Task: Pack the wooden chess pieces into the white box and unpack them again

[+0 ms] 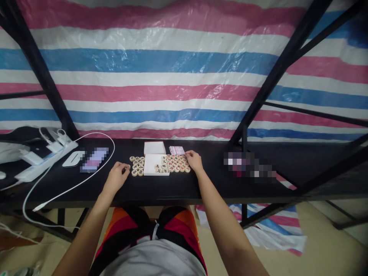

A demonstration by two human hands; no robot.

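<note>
My left hand (116,178) is at the left of the black-marked xiangqi pieces (138,167), which stand in short rows. Its fingers are curled round what looks like one round xiangqi piece (128,167), mostly hidden. My right hand (194,161) is closed at the upper right corner of the red-marked xiangqi pieces (177,163); what its fingertips hold, if anything, is hidden. Between the two groups lies a shallow white box (150,164) with several black-marked pieces in its right part. Behind it is the box lid (154,147), its white inside up.
A folded pink-and-white paper (176,150) lies behind the red pieces. On the black tabletop (161,189) are a phone (94,159), a white cable (71,186) and a power strip (46,161) at left, and blurred items (248,165) at right. Black metal posts (267,82) slant up either side.
</note>
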